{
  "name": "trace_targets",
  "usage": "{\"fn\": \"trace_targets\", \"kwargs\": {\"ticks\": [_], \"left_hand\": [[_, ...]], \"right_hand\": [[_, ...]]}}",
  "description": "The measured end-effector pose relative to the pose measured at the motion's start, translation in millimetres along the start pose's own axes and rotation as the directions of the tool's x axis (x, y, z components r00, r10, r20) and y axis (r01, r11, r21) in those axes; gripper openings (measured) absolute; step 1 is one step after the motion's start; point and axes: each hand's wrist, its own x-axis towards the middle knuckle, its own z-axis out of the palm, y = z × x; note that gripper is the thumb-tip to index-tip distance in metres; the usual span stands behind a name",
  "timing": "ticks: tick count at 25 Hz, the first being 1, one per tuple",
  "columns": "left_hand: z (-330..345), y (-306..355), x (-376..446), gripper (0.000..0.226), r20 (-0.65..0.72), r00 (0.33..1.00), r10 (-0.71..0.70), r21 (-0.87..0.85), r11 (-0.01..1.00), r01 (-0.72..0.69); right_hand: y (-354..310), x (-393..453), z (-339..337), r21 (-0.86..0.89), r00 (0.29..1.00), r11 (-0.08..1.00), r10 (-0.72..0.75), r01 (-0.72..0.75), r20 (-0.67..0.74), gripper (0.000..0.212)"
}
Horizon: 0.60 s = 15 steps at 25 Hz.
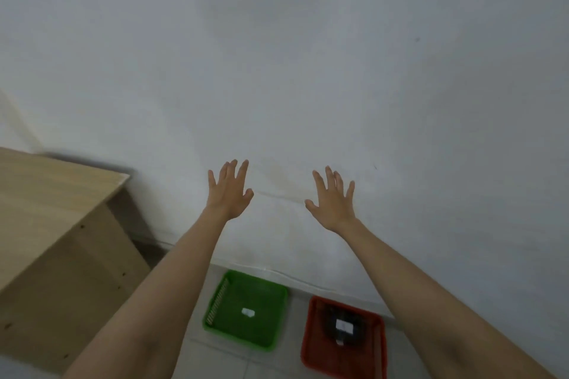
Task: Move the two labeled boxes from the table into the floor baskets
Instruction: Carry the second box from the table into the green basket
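Note:
Both arms are stretched forward toward a white wall. My left hand [229, 191] and my right hand [332, 200] are raised with fingers spread, holding nothing. Below them on the tiled floor stand two baskets against the wall. The green basket [221, 295] on the left holds a small white labeled item [248, 312]. The red basket [311, 335] on the right holds a dark box with a white label [344, 325]. Both hands are well above the baskets.
A light wooden table [46, 194] stands at the left, its top showing nothing on the visible part. The white wall [308, 71] fills most of the view. Grey floor tiles [277, 363] lie around the baskets.

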Motion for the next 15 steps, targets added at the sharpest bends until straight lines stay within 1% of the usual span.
{"fn": "trace_targets", "kwargs": {"ticks": [2, 5, 12, 15], "left_hand": [[-33.3, -44.8, -7.3, 0.067, -0.062, 0.998, -0.031, 0.031, 0.999, 0.033], [-78.4, -121.5, -27.0, 0.068, -0.119, 0.99, -0.076, 0.084, 0.993, 0.086], [-170.4, -324.6, -114.3, 0.069, -0.174, 0.975, -0.139, 0.188, 0.967, 0.172], [-191.9, -398.1, -144.5, 0.07, -0.202, 0.965, -0.167, 0.179, 0.962, 0.204]], "right_hand": [[-54.1, 8.2, -12.9, 0.013, 0.998, 0.999, -0.05, 0.051, -0.037, 0.071], [-142.7, 10.5, -23.8, 0.043, 0.991, 0.994, -0.097, 0.102, -0.093, 0.071], [-368.1, -20.6, -25.4, 0.13, 0.974, 0.978, -0.136, 0.16, -0.18, 0.07], [-448.8, -29.2, -13.9, 0.121, 0.964, 0.97, -0.186, 0.21, -0.189, 0.07]]}}
